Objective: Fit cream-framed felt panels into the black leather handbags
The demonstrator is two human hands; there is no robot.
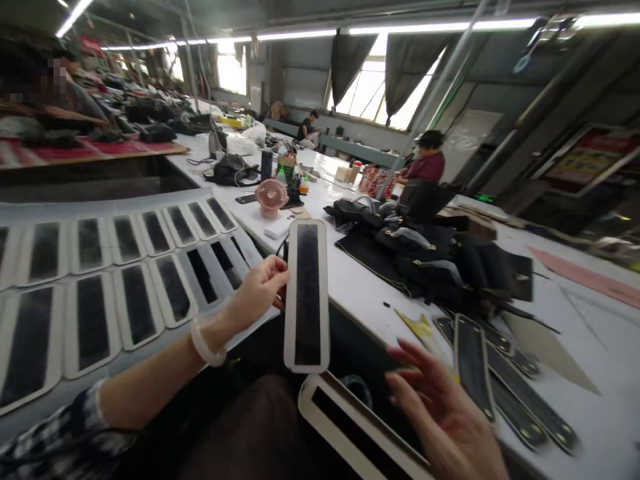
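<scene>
My left hand (261, 288) pinches the left edge of a long rounded panel (307, 300), pale at the border with a dark strip down its middle. The panel is held nearly upright in front of me. Below it, a similar pale-bordered panel (345, 437) lies slanted near my lap. My right hand (440, 407) is raised with fingers apart and holds nothing; it is slightly blurred. Close to it on the table are several dark strap-like pieces (473, 363) with pale edges and metal studs. Rows of matching panels (137, 303) lie flat on a surface at my left.
A white table (350, 287) runs ahead and right. On it stand a pink fan (271, 197), small bottles (304, 183) and a heap of black bags (425, 253). A yellow piece (417, 327) lies near the straps. People (427, 160) sit farther back.
</scene>
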